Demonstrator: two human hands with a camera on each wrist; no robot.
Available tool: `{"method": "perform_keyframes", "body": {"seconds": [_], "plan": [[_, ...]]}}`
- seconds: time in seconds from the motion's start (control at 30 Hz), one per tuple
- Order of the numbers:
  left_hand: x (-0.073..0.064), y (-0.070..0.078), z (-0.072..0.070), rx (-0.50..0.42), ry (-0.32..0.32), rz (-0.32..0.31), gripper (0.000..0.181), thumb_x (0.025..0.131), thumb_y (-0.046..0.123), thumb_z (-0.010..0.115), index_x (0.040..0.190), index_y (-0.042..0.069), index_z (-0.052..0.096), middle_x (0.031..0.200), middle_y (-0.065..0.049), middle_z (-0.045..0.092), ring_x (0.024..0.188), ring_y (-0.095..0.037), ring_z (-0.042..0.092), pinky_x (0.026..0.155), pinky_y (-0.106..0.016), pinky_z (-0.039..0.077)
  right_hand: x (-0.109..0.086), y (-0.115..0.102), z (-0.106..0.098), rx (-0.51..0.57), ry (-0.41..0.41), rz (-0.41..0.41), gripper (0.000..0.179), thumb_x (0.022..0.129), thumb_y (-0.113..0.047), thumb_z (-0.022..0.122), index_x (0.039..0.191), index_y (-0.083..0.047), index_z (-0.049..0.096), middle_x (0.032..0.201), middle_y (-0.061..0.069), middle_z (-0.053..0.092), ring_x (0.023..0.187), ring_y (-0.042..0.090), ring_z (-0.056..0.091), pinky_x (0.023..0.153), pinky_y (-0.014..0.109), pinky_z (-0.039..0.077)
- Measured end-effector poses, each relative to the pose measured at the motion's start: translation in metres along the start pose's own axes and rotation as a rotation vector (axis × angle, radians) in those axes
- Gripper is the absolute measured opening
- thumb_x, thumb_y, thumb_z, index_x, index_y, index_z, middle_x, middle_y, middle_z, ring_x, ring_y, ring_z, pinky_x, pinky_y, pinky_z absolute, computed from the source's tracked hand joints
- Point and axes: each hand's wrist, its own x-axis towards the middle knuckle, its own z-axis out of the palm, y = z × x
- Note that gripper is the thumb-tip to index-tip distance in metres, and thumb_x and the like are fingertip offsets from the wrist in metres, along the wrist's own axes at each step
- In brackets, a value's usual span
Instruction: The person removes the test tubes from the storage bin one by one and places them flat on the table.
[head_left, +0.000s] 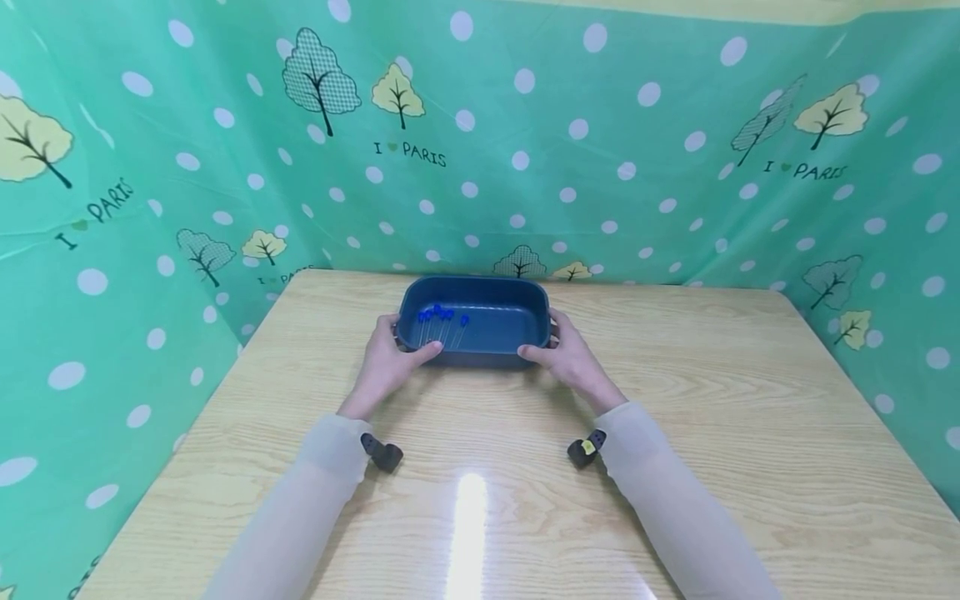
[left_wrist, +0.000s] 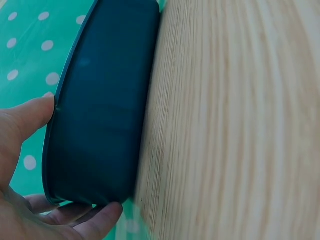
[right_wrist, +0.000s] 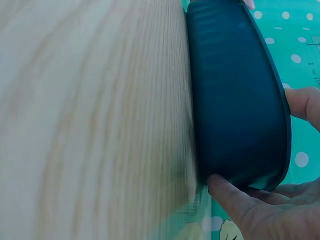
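Note:
A dark blue rectangular tub with rounded corners is near the far side of the table. Inside it, toward the left, lie several thin pale sticks with bright blue heads; what kind they are is too small to tell. My left hand grips the tub's left end, thumb over the near rim and fingers round the side. At the right end my right hand holds it likewise. Both wrist views show the tub's outer wall between thumb and fingers. The undersides of the fingers are partly hidden.
The light wooden table spreads around the tub, with a bright light reflection at its front. Behind and beside it hangs a green dotted cloth printed with trees. A black band with a small device is on each wrist.

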Motion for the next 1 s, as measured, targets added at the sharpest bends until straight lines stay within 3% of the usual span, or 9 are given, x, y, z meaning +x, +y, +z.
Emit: {"method": "perform_keyframes", "body": {"seconds": [1.0], "plan": [[-0.002,0.006,0.012,0.012,0.007,0.007,0.094,0.077,0.048,0.076,0.143,0.001,0.027,0.140,-0.022,0.040,0.130,-0.035,0.039,0.107,-0.047,0.034,-0.006,0.006,-0.013,0.011,-0.003,-0.009,0.092,0.081,-0.023,0.075,0.152,-0.013,0.017,0.150,0.021,0.031,0.132,0.038,0.039,0.103,0.046,0.040]]}}
